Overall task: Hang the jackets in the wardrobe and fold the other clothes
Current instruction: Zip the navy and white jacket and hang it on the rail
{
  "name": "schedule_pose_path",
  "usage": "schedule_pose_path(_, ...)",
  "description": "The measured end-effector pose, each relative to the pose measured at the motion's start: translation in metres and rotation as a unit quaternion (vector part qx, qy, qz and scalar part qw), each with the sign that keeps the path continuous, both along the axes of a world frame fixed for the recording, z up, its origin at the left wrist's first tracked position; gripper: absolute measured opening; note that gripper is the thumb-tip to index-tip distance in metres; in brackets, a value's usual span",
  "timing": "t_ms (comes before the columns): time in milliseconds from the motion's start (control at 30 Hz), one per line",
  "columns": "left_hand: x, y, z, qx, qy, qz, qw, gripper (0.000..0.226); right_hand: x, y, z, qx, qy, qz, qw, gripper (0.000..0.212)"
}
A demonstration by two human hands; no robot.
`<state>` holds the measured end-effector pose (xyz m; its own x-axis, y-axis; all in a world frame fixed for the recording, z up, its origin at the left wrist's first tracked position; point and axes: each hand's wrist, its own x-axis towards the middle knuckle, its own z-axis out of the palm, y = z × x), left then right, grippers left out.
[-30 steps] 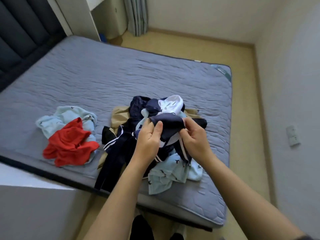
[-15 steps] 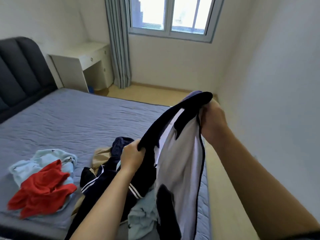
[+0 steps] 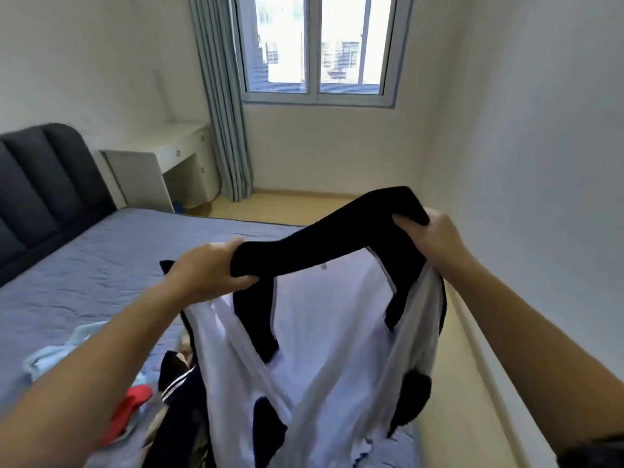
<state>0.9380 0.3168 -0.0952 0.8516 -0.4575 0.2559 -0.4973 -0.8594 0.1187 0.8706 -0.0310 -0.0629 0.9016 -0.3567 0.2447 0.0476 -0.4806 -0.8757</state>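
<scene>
I hold a dark navy jacket with a white lining (image 3: 324,329) spread open in the air in front of me. My left hand (image 3: 206,271) grips its collar edge on the left and my right hand (image 3: 435,233) grips it on the right. Below it, a pile of dark clothes with white stripes (image 3: 179,396) lies on the bed, mostly hidden by the jacket and my left arm. A red garment (image 3: 130,412) and a light blue one (image 3: 50,358) lie to the left of that pile.
The grey bed (image 3: 111,265) fills the left, with a dark padded headboard (image 3: 37,184). A white desk (image 3: 162,163) stands in the far corner beside grey curtains (image 3: 223,113) and a window (image 3: 317,45). Yellow floor (image 3: 466,373) runs along the white wall on the right.
Both hands lifted the jacket off the pile and pulled apart, opening it so its white lining faces me. My view tilted up toward the window.
</scene>
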Motion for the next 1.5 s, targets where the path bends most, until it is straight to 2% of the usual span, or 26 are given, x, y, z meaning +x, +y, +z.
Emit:
schedule_pose_path(33,-0.001,0.007,0.003,0.043,-0.021,0.012,0.999,0.044,-0.002,-0.004,0.000,0.005,-0.002,-0.016,1.000,0.025)
schedule_pose_path(100,0.000,0.013,0.008,0.099,-0.053,0.049,0.992,0.037,-0.003,-0.007,0.000,-0.002,-0.005,-0.026,1.000,0.034)
schedule_pose_path(167,0.001,0.014,0.014,0.122,-0.029,0.111,0.986,0.034,-0.004,-0.005,0.002,-0.002,-0.015,-0.023,1.000,0.034)
schedule_pose_path(233,0.001,0.016,0.017,0.061,0.042,0.187,0.980,0.046,-0.004,-0.005,0.005,0.007,-0.027,-0.039,0.999,0.034)
schedule_pose_path(300,0.000,0.023,0.017,-0.054,0.103,0.233,0.966,0.052,-0.003,-0.011,0.008,-0.002,-0.023,-0.054,0.998,0.035)
schedule_pose_path(367,0.000,0.029,0.016,-0.142,0.135,0.241,0.950,0.043,-0.001,-0.016,0.010,-0.029,-0.009,-0.057,0.998,0.038)
schedule_pose_path(467,-0.008,0.027,0.025,-0.206,0.165,0.255,0.931,0.027,-0.001,-0.017,0.009,-0.077,0.003,-0.059,0.995,0.045)
schedule_pose_path(533,-0.013,0.022,0.030,-0.299,0.218,0.254,0.894,0.018,-0.002,-0.014,0.007,-0.100,0.012,-0.061,0.993,0.046)
schedule_pose_path(633,-0.022,0.013,0.042,-0.463,0.299,0.250,0.796,0.012,-0.002,-0.013,0.004,-0.079,0.024,-0.059,0.995,0.044)
schedule_pose_path(733,-0.033,0.003,0.055,-0.565,0.365,0.211,0.710,0.021,0.000,-0.003,0.007,0.038,0.040,-0.033,0.998,0.031)
schedule_pose_path(800,-0.035,0.002,0.058,-0.602,0.383,0.174,0.679,0.022,-0.002,0.007,0.014,0.148,0.048,0.009,0.988,0.021)
schedule_pose_path(867,-0.034,0.003,0.057,-0.625,0.372,0.155,0.669,0.021,-0.004,0.017,0.020,0.216,0.044,0.054,0.974,0.023)
schedule_pose_path(967,-0.037,0.005,0.056,-0.638,0.330,0.135,0.682,0.009,-0.005,0.029,0.027,0.277,0.043,0.099,0.955,0.021)
schedule_pose_path(1033,-0.041,0.007,0.059,-0.632,0.345,0.079,0.690,0.010,-0.005,0.035,0.027,0.295,0.042,0.137,0.945,0.022)
schedule_pose_path(1133,-0.044,0.014,0.059,-0.591,0.368,-0.016,0.718,0.037,-0.007,0.045,0.026,0.284,0.044,0.258,0.922,0.028)
schedule_pose_path(1200,-0.041,0.021,0.055,-0.559,0.339,-0.030,0.756,0.044,-0.008,0.053,0.024,0.235,0.044,0.319,0.917,0.038)
schedule_pose_path(1233,-0.039,0.025,0.053,-0.529,0.287,-0.021,0.798,0.036,-0.008,0.058,0.023,0.201,0.030,0.312,0.928,0.039)
schedule_pose_path(1300,-0.033,0.034,0.050,-0.433,0.116,0.040,0.893,0.009,-0.004,0.068,0.023,0.127,-0.032,0.232,0.964,0.033)
schedule_pose_path(1333,-0.030,0.039,0.047,-0.389,0.041,0.075,0.917,0.005,-0.001,0.073,0.023,0.085,-0.058,0.191,0.976,0.030)
schedule_pose_path(1400,-0.025,0.046,0.045,-0.345,-0.042,0.106,0.932,0.019,0.006,0.082,0.020,0.002,-0.071,0.144,0.987,0.025)
schedule_pose_path(1433,-0.020,0.050,0.043,-0.337,-0.053,0.102,0.934,0.019,0.008,0.088,0.019,-0.036,-0.068,0.132,0.988,0.021)
schedule_pose_path(1500,-0.010,0.059,0.044,-0.351,-0.003,0.079,0.933,0.007,0.013,0.101,0.017,-0.057,-0.055,0.121,0.989,0.015)
